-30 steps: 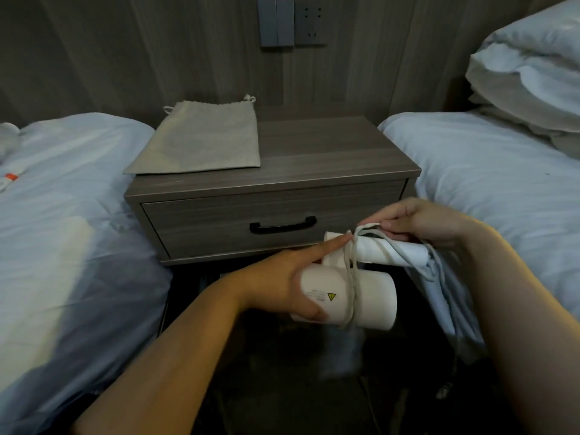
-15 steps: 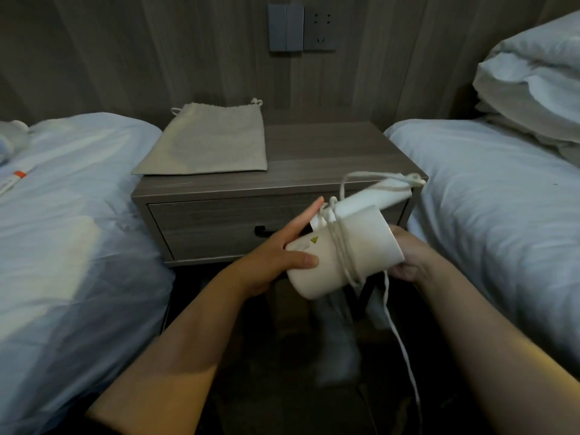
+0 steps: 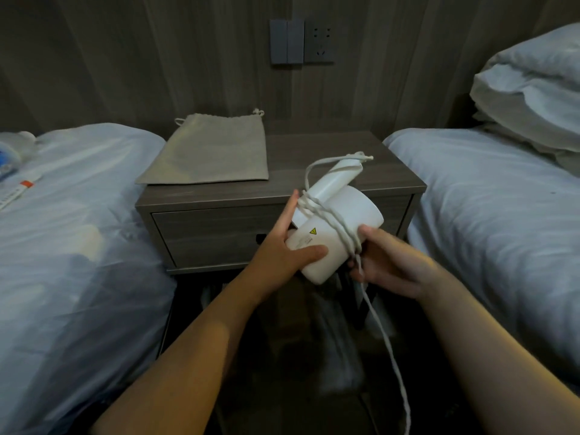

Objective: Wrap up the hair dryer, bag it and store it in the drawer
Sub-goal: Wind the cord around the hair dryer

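Note:
A white hair dryer (image 3: pixel 351 215) is held in the air in front of the nightstand, its folded handle pointing up and away. My left hand (image 3: pixel 282 246) grips the barrel's near end, thumb across it. White cord (image 3: pixel 329 221) is wound a few turns around the barrel and handle. My right hand (image 3: pixel 389 265) pinches the cord under the barrel, and the loose end (image 3: pixel 386 340) hangs down toward the floor. A beige drawstring bag (image 3: pixel 210 152) lies flat on the nightstand's left half. The drawer (image 3: pixel 213 233) is closed, its handle mostly hidden behind my left hand.
The wooden nightstand (image 3: pixel 314 146) stands between two beds with white bedding, left bed (image 3: pixel 69 233) and right bed (image 3: pixel 502 215). Pillows (image 3: pixel 533 89) are stacked at the right. A wall socket and switches (image 3: pixel 301 42) sit above. Dark floor lies below.
The dryer has tilted up and risen in front of the drawer. My right hand went from above the handle to under the barrel, bringing the cord around it.

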{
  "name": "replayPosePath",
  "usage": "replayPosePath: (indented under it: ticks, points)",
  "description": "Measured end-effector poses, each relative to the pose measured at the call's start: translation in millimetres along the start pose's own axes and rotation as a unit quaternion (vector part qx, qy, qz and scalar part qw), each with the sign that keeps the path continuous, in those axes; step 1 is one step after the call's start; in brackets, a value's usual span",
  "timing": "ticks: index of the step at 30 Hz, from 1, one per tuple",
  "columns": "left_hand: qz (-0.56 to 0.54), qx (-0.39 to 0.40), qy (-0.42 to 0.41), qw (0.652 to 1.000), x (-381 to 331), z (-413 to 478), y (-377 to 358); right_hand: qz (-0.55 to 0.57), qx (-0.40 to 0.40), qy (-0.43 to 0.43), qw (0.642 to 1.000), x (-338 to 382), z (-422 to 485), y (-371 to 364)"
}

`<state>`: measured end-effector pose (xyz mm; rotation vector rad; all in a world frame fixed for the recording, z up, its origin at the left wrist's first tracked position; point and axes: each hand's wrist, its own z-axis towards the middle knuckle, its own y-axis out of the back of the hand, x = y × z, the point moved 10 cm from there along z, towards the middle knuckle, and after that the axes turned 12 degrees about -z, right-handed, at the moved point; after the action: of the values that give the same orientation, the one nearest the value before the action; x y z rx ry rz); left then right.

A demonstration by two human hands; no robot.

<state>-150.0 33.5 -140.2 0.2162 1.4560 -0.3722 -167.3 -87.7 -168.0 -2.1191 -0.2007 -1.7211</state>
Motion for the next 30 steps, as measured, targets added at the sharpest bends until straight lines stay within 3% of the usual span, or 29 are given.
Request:
replayPosePath:
  ticks: [3, 10, 17, 22, 26, 30]
  points:
    - [0.062, 0.012, 0.017, 0.998, -1, -1, -1, -0.033, -0.079, 0.007, 0.996, -2, 3, 4]
    - [0.160, 0.056, 0.035, 0.985, -4, -9, -12, -0.080, -0.074, 0.003, 0.994, 4, -2, 3]
    - [0.151, -0.004, 0.034, 0.988, -7, -12, -7, -0.119, -0.087, -0.014, 0.989, 5, -5, 4]
    - [0.165, -0.040, 0.028, 0.985, -9, -10, 5, -0.314, -0.171, -0.001, 0.934, 20, -8, 18]
    - [0.185, -0.039, 0.016, 0.982, -15, -9, 8, -0.376, -0.151, 0.016, 0.914, 32, -11, 10]
    - [0.218, -0.089, -0.016, 0.972, -28, -11, 19, -0.482, -0.120, -0.019, 0.868, 35, -18, 5]
